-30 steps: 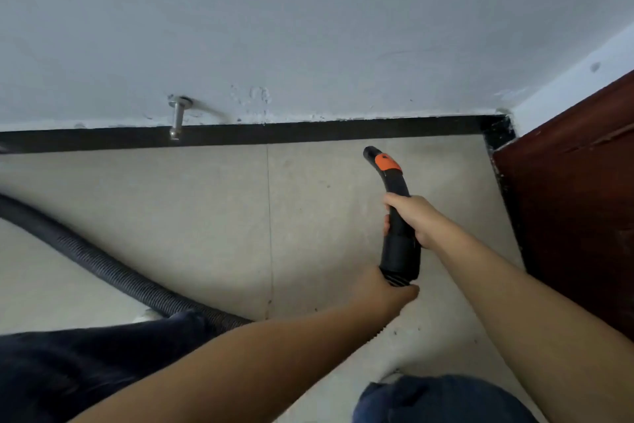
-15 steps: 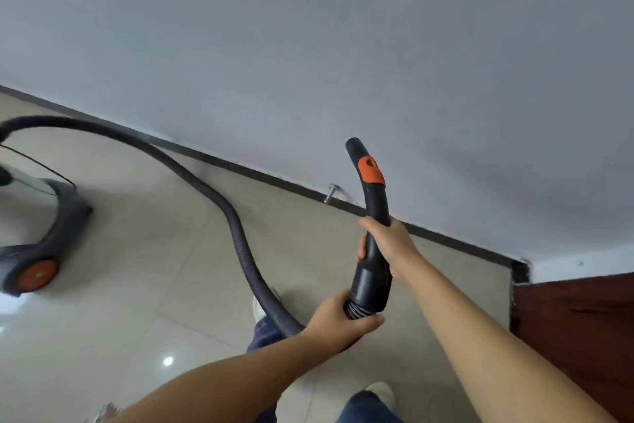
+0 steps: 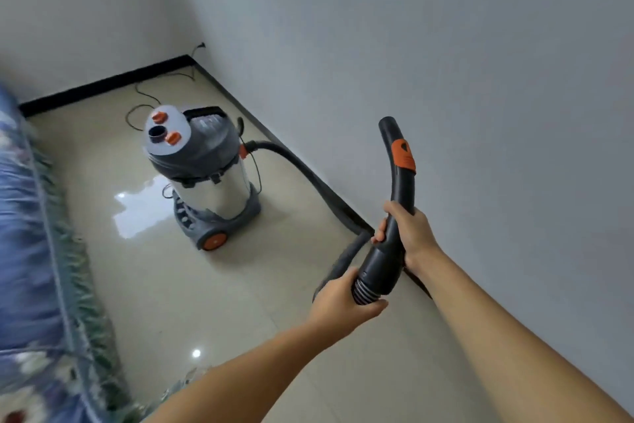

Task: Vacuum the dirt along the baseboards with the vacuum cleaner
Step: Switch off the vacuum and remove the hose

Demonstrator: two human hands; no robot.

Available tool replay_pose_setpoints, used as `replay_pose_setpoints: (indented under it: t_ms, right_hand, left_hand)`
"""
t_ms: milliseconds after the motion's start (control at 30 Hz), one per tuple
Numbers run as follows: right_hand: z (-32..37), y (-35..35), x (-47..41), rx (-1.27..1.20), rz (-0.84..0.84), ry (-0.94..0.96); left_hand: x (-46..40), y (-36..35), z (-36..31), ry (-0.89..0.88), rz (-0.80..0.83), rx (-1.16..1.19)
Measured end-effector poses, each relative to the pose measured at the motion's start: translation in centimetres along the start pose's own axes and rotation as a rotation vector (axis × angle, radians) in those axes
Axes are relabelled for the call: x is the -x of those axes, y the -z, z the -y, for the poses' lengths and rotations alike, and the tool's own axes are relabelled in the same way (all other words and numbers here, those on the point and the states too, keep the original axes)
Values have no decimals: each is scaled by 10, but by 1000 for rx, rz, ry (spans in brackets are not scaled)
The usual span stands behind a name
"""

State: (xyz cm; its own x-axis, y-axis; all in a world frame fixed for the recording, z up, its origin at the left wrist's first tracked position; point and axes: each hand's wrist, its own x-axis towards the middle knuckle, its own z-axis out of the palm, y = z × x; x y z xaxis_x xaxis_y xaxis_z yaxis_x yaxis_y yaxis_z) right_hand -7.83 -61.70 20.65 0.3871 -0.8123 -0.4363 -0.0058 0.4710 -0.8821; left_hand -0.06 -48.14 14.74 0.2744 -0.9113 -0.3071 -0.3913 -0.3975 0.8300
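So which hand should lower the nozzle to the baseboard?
Probably the right hand: it grips the nozzle higher up, on the baseboard side. The left hand only holds the hose end.

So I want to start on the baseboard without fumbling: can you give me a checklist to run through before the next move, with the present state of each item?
1. Right hand grips the curved handle tube: ok.
2. Left hand holds the ribbed hose cuff: ok.
3. Tube's open end aimed at the baseboard: not ok, it points up along the wall.
4. Floor nozzle fitted on the tube: not ok, the end is bare.
5. Hose joined to the vacuum cleaner: ok.
6. Power cord plugged in, motor running: cannot tell.
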Motion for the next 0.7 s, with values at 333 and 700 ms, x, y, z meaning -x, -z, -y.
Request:
replay_pose_setpoints:
  t_ms: [333, 700]
  right_hand:
    - [84, -171, -64, -100, 219, 252]
    - [176, -326, -182, 310, 775, 326]
  left_hand:
    - [-53, 161, -9, 11, -513, 123]
    - [-167, 304, -12, 70, -347, 402]
